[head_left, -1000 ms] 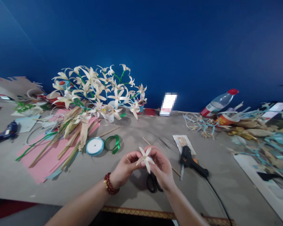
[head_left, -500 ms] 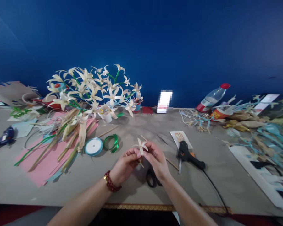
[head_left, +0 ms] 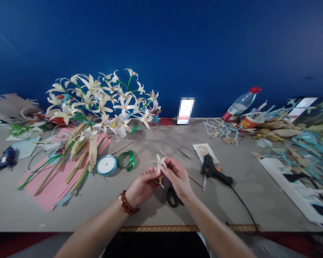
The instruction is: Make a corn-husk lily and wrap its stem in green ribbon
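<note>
A small cream artificial flower [head_left: 159,162] with narrow pointed petals is held up over the table by both hands. My left hand [head_left: 145,182], with a red beaded bracelet at the wrist, pinches it from below. The fingers of my right hand [head_left: 177,175] close on its petals from the other side. A short pale stem or strip [head_left: 160,182] hangs beneath the fingers. Black-handled scissors [head_left: 172,198] lie under my right hand, their blades hidden by it.
Many similar flowers stand in a white cup [head_left: 119,132] behind. To the right are a black glue gun [head_left: 212,168], a bottle [head_left: 240,104] and a white power strip [head_left: 285,190]. Blue ribbon [head_left: 107,165], green ribbon [head_left: 127,160] and dried husks [head_left: 92,150] on pink paper [head_left: 40,190] lie left.
The view has shifted slightly, so the table things sit a little higher. Both hands keep hold of the flower, with only small finger movement.
</note>
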Tool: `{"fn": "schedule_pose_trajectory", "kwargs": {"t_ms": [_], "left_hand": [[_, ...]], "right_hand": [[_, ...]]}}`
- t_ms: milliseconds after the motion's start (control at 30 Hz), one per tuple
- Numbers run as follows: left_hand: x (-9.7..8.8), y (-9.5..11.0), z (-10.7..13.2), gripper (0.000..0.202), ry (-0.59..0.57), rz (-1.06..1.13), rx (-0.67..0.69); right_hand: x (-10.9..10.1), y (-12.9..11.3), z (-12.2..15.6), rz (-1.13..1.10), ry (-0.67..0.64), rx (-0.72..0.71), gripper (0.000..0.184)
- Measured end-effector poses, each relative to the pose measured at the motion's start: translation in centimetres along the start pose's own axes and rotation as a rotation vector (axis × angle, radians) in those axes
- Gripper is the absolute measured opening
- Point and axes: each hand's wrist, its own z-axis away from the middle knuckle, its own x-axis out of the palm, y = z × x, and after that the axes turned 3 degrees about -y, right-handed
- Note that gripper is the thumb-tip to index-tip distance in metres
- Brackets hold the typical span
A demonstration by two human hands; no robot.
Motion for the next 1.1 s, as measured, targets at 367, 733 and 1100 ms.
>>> {"fn": "schedule_pose_trajectory", "kwargs": {"t_ms": [367, 733, 1100], "left_hand": [[0.5, -0.1, 0.2, 0.017, 0.067, -0.128, 0.103], [1.1, -0.1, 0.4, 0.022, 0.100, -0.331, 0.258], [1.2, 0.1, 0.3, 0.022, 0.113, -0.350, 0.377]], "right_hand": [[-0.1, 0.2, 0.0, 0.030, 0.005, -0.075, 0.021], [-0.1, 1.0, 0.3, -0.024, 0.053, -0.047, 0.017], [-0.3, -0.1, 0.5, 0.204, -0.070, -0.206, 0.012]]}}
